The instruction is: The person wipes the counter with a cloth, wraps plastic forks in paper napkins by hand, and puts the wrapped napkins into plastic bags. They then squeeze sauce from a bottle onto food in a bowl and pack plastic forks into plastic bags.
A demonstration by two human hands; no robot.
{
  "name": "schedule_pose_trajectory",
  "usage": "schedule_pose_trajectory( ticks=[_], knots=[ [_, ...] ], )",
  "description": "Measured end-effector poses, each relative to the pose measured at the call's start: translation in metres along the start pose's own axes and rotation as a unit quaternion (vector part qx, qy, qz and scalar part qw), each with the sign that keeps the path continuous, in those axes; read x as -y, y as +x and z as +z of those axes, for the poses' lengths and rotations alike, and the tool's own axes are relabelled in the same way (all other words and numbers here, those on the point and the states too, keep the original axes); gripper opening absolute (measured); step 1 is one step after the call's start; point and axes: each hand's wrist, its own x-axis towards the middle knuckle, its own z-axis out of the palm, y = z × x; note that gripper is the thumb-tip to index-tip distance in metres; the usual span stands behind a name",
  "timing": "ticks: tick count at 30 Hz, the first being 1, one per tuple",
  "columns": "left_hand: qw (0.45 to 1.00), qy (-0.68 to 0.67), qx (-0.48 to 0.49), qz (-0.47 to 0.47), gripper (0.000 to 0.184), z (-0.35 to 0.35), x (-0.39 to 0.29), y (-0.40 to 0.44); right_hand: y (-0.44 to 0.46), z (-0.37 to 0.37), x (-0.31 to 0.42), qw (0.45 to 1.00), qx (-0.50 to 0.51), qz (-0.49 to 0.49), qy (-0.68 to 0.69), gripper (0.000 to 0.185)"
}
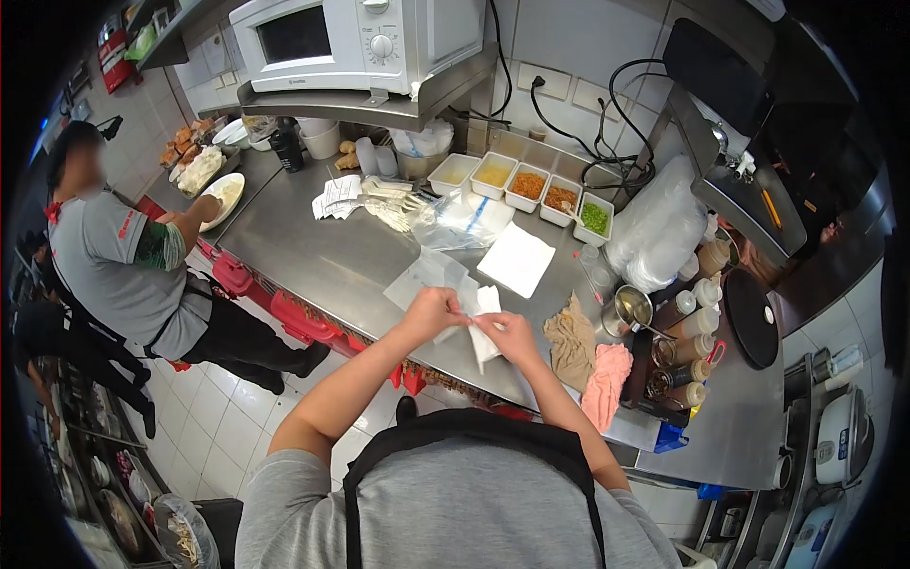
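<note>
My left hand (434, 314) and my right hand (508, 336) meet over the counter's front edge, fingers pinched together. Between them is a folded white paper napkin (487, 303), pinched at its middle by both hands; whether anything lies inside its folds is hidden. Beneath and behind my left hand lies a clear plastic sheet or bag (428, 274). A stack of white napkins (517, 259) lies just beyond my right hand. Behind that are a clear plastic bag with a blue stripe (464, 222) and a pile of thin white wrapped pieces (391, 205).
White tubs (528, 186) of chopped food line the back. A microwave (332, 45) sits on a shelf above. Cloths (607, 387), a metal pot (627, 311) and sauce bottles (697, 346) stand right. On the left, a co-worker (133, 247) holds a plate (225, 201).
</note>
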Motion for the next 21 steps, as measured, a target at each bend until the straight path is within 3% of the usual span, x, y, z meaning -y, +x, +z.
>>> schedule_pose_trajectory(
  ticks=[3, 5, 10, 17, 21],
  knots=[
    [0.999, 0.007, 0.030, 0.011, 0.036, 0.015, -0.002, -0.003, 0.006, 0.005, -0.004, 0.998, 0.022, 0.037, -0.052, 0.022],
    [1.000, 0.009, 0.022, 0.019, 0.037, 0.013, 0.003, -0.002, 0.004, 0.010, -0.023, 0.996, -0.031, 0.010, -0.087, 0.022],
    [0.996, 0.018, -0.044, -0.073, 0.035, -0.025, 0.005, 0.006, -0.009, -0.012, -0.025, 0.988, -0.015, 0.058, -0.140, 0.024],
    [0.999, 0.014, -0.041, 0.028, 0.022, 0.006, -0.006, -0.008, -0.021, -0.053, -0.014, 0.996, -0.077, 0.016, -0.032, 0.013],
    [0.995, 0.080, -0.014, 0.055, 0.013, 0.011, -0.033, -0.018, -0.038, -0.063, 0.012, 0.987, 0.022, 0.071, 0.146, 0.028]
  ],
)
